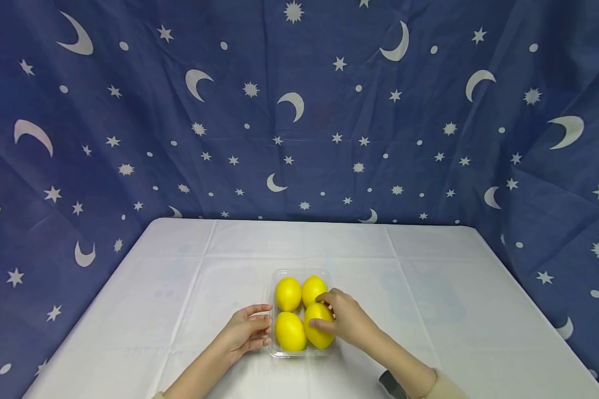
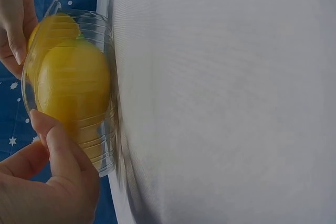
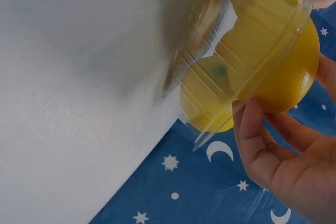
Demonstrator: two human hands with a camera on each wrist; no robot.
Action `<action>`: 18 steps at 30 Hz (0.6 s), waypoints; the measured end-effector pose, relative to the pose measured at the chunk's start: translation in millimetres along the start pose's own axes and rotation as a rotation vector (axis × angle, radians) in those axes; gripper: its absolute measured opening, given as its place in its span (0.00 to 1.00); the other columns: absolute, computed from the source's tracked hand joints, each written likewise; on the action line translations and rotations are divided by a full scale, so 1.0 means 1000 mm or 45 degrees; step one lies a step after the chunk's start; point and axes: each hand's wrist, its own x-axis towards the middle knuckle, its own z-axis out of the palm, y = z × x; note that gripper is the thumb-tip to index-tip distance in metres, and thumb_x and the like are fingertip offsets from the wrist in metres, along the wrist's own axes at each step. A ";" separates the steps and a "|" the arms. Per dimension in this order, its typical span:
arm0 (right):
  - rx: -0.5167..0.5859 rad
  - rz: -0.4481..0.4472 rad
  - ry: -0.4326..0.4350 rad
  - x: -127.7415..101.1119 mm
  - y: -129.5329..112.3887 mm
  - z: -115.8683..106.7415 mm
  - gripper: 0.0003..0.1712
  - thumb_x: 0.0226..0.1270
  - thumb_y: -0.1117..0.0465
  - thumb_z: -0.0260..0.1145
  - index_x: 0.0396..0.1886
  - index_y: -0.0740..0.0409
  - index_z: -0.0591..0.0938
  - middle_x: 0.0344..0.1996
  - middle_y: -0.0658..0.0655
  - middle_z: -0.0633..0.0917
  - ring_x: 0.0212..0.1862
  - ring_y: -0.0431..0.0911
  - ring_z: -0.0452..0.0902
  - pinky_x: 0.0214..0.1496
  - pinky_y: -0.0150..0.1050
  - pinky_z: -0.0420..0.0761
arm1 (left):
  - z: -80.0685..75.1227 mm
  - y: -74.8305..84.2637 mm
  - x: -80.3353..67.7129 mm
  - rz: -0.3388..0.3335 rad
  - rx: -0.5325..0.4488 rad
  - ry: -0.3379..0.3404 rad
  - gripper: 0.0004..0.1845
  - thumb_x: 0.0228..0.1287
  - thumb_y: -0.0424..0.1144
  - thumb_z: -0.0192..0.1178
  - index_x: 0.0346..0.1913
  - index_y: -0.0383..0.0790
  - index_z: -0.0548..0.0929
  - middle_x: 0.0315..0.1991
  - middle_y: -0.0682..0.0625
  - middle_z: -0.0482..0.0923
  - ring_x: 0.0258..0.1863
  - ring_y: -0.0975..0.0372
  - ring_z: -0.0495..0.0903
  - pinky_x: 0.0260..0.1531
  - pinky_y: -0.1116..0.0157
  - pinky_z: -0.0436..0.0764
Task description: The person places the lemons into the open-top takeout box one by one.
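Observation:
A clear plastic container (image 1: 301, 354) sits on the white table, holding several yellow lemons. My right hand (image 1: 349, 318) grips the near-right lemon (image 1: 319, 327), thumb on its near-left side and fingers over its far side. In the right wrist view that lemon (image 3: 302, 77) bulges above the container's rim. At the container's left edge, my left hand (image 1: 249, 332) pinches the rim, as the left wrist view shows with the hand (image 2: 63, 177) close to the clear wall. Beside the held lemon lie the near-left lemon (image 1: 290, 331), the far-left lemon (image 1: 288, 293) and the far-right lemon (image 1: 313, 288).
A white cloth with fold creases covers the table (image 1: 179, 288). Behind and at both sides hangs a dark blue curtain (image 1: 299, 138) with moons and stars. A dark object (image 1: 391, 383) shows beside my right forearm at the near edge of the view.

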 end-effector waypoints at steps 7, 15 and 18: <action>-0.155 -0.033 0.015 -0.001 -0.003 0.012 0.26 0.51 0.53 0.74 0.43 0.68 0.81 0.35 0.58 0.80 0.33 0.45 0.70 0.33 0.35 0.77 | 0.000 0.001 -0.001 0.004 0.006 -0.009 0.25 0.64 0.31 0.57 0.62 0.29 0.63 0.31 0.54 0.76 0.26 0.68 0.77 0.29 0.72 0.84; -0.259 -0.087 0.067 -0.002 -0.005 0.019 0.26 0.49 0.51 0.75 0.40 0.67 0.81 0.28 0.55 0.78 0.28 0.42 0.65 0.26 0.28 0.65 | 0.001 0.002 -0.002 0.013 0.044 0.005 0.25 0.63 0.30 0.57 0.61 0.28 0.63 0.31 0.54 0.76 0.26 0.68 0.77 0.30 0.70 0.85; -0.237 -0.104 0.085 -0.002 -0.004 0.020 0.25 0.49 0.52 0.75 0.39 0.67 0.81 0.27 0.54 0.78 0.28 0.42 0.65 0.25 0.27 0.66 | 0.001 0.002 -0.003 0.012 0.060 0.025 0.25 0.63 0.30 0.57 0.62 0.29 0.64 0.32 0.54 0.76 0.27 0.67 0.77 0.30 0.69 0.85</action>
